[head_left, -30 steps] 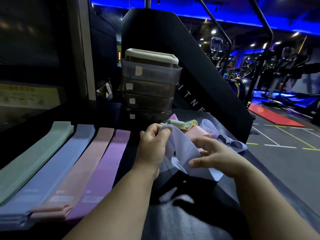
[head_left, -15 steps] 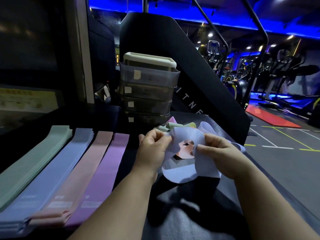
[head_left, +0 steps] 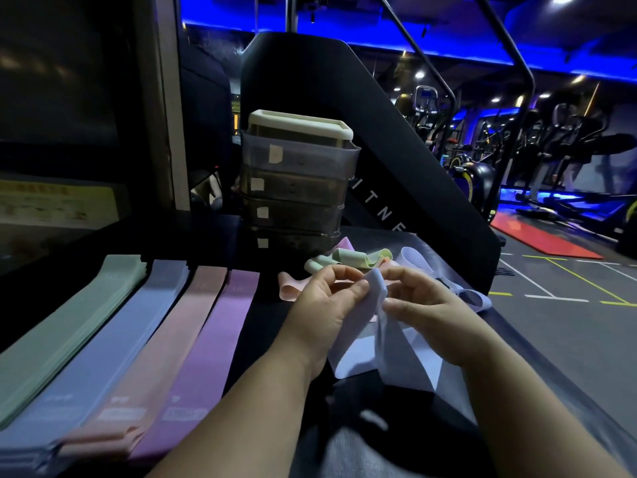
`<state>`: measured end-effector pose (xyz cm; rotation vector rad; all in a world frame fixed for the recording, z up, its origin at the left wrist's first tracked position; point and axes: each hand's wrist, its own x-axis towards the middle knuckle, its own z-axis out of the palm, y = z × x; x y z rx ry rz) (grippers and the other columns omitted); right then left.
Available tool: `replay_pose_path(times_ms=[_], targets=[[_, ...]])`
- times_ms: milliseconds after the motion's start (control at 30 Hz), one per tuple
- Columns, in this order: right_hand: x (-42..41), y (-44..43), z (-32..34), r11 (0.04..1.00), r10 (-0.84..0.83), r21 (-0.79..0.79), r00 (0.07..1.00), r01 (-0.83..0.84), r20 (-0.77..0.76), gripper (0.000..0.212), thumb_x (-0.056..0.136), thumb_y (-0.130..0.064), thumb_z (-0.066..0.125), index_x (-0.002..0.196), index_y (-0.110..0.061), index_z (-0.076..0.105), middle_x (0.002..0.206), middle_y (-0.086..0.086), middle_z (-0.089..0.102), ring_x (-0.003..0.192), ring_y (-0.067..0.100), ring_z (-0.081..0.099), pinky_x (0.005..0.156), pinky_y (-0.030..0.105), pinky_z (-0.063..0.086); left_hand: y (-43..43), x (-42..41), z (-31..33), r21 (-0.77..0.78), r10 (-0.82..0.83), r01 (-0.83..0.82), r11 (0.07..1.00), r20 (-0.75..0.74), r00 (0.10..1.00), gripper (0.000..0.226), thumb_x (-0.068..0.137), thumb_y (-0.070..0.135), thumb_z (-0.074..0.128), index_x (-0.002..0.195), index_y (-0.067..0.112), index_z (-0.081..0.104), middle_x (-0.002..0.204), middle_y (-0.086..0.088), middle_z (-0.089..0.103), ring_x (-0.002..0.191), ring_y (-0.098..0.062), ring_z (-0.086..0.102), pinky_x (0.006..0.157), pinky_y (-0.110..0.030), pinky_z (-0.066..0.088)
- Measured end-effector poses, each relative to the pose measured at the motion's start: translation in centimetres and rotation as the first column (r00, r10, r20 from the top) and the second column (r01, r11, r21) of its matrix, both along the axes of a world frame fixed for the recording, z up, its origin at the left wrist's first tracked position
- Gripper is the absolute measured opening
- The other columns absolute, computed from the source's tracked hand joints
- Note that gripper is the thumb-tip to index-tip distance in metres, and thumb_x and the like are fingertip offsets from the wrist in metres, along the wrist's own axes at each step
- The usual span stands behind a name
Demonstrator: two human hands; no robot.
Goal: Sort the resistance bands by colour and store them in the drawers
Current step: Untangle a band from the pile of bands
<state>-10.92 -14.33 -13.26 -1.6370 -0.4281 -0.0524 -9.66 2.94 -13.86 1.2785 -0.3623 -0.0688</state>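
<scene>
A pale blue resistance band [head_left: 389, 353] hangs folded between both hands. My left hand [head_left: 327, 301] pinches its top edge with thumb and fingers. My right hand [head_left: 424, 305] pinches the same band just to the right. Four sorted stacks lie flat at the left: green [head_left: 69, 326], blue [head_left: 113, 339], pink [head_left: 165, 346], purple [head_left: 210, 343]. Behind the hands lies a loose heap of bands: green [head_left: 348, 258], pink [head_left: 289, 288], pale blue [head_left: 413, 260]. A smoky plastic drawer unit [head_left: 296, 188] with a cream top stands at the back, its drawers closed.
The black table top [head_left: 396, 436] ends at a right edge with the gym floor [head_left: 558, 326] below. A large black machine panel [head_left: 396, 167] rises behind the drawers. A pillar [head_left: 162, 108] stands at the back left.
Both hands drew together and lifted the blue band's top edge; the band went from spread open to folded and hanging. The pink loose band behind is uncovered now.
</scene>
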Motion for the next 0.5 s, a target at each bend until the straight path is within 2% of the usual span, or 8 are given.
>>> replay_pose_path(times_ms=[67, 100, 200, 267, 333, 367, 433, 500], targets=[[0.0, 0.3, 0.0, 1.0, 0.015, 0.001, 1.0, -0.015, 0.003, 0.06, 0.064, -0.039, 0.088, 0.117, -0.023, 0.065, 0.105, 0.04, 0.052, 0.096, 0.033, 0.056, 0.084, 0.039, 0.049, 0.0, -0.2, 0.0, 0.003, -0.014, 0.014, 1.0, -0.016, 1.0, 0.002, 0.092, 0.011, 0.064, 0.091, 0.009, 0.064, 0.069, 0.011, 0.069, 0.076, -0.01, 0.066, 0.087, -0.037, 0.053], [0.0, 0.4, 0.1, 1.0, 0.025, 0.005, 1.0, -0.025, 0.012, 0.061, 0.063, -0.039, 0.089, 0.118, -0.027, 0.065, 0.104, 0.042, 0.05, 0.096, 0.034, 0.055, 0.085, 0.042, 0.047, -0.1, -0.1, -0.1, 0.006, -0.011, 0.011, 1.0, -0.014, 1.0, 0.003, 0.091, 0.012, 0.065, 0.092, 0.009, 0.065, 0.072, 0.01, 0.069, 0.08, -0.012, 0.066, 0.088, -0.036, 0.053], [-0.3, 0.6, 0.3, 0.994, 0.097, 0.047, 0.995, -0.099, 0.034, 0.053, 0.072, -0.021, 0.083, 0.121, -0.029, 0.064, 0.106, 0.036, 0.059, 0.099, 0.03, 0.062, 0.086, 0.035, 0.053, -0.1, -0.3, 0.0, 0.086, 0.013, -0.017, 0.996, 0.042, 0.999, 0.016, 0.088, 0.019, 0.07, 0.095, 0.006, 0.067, 0.078, 0.01, 0.071, 0.083, -0.007, 0.065, 0.084, -0.029, 0.054], [-0.1, 0.5, 0.1, 0.996, 0.082, 0.029, 0.995, -0.084, 0.05, 0.053, 0.07, -0.025, 0.085, 0.119, -0.022, 0.066, 0.112, 0.035, 0.058, 0.102, 0.029, 0.063, 0.086, 0.034, 0.054, -0.2, -0.6, 0.1, 0.087, 0.018, -0.022, 0.996, 0.044, 0.999, 0.02, 0.087, 0.018, 0.071, 0.098, 0.002, 0.067, 0.08, 0.004, 0.07, 0.078, -0.003, 0.066, 0.077, -0.023, 0.056], [0.2, 0.4, -0.1, 1.0, 0.027, 0.009, 0.997, -0.027, 0.068, 0.058, 0.063, -0.036, 0.09, 0.112, -0.015, 0.069, 0.116, 0.034, 0.055, 0.103, 0.029, 0.063, 0.086, 0.034, 0.054, -0.2, -0.7, 0.3, 0.067, 0.038, -0.04, 0.997, 0.031, 0.999, 0.02, 0.088, 0.01, 0.069, 0.098, -0.005, 0.064, 0.07, 0.011, 0.065, 0.064, 0.011, 0.061, 0.065, -0.011, 0.052], [0.4, 0.4, -0.3, 1.0, 0.0, -0.002, 0.997, 0.0, 0.078, 0.058, 0.06, -0.04, 0.09, 0.107, -0.014, 0.07, 0.114, 0.032, 0.055, 0.101, 0.028, 0.063, 0.086, 0.034, 0.053, -0.2, -0.7, 0.3, 0.083, 0.061, -0.064, 0.995, 0.042, 0.997, 0.02, 0.087, 0.01, 0.07, 0.097, -0.006, 0.064, 0.066, 0.013, 0.064, 0.062, 0.013, 0.06, 0.065, -0.009, 0.052], [0.7, 0.3, -0.4, 0.999, -0.047, -0.002, 0.994, 0.048, 0.095, 0.054, 0.055, -0.046, 0.091, 0.093, -0.013, 0.07, 0.102, 0.025, 0.056, 0.093, 0.026, 0.061, 0.082, 0.032, 0.052, 0.0, -0.8, 0.4, 0.117, 0.1, -0.109, 0.987, 0.082, 0.992, 0.022, 0.083, 0.016, 0.075, 0.09, -0.002, 0.064, 0.061, 0.016, 0.063, 0.068, 0.001, 0.061, 0.08, -0.025, 0.058], [0.7, 0.3, -0.5, 0.997, -0.083, 0.0, 0.991, 0.083, 0.108, 0.052, 0.055, -0.047, 0.091, 0.083, -0.011, 0.068, 0.093, 0.019, 0.054, 0.084, 0.022, 0.059, 0.076, 0.028, 0.051, 0.1, -1.0, 0.7, 0.157, 0.137, -0.152, 0.976, 0.102, 0.985, 0.02, 0.084, 0.019, 0.074, 0.084, 0.002, 0.062, 0.062, 0.032, 0.06, 0.067, -0.004, 0.057, 0.086, -0.037, 0.055]])
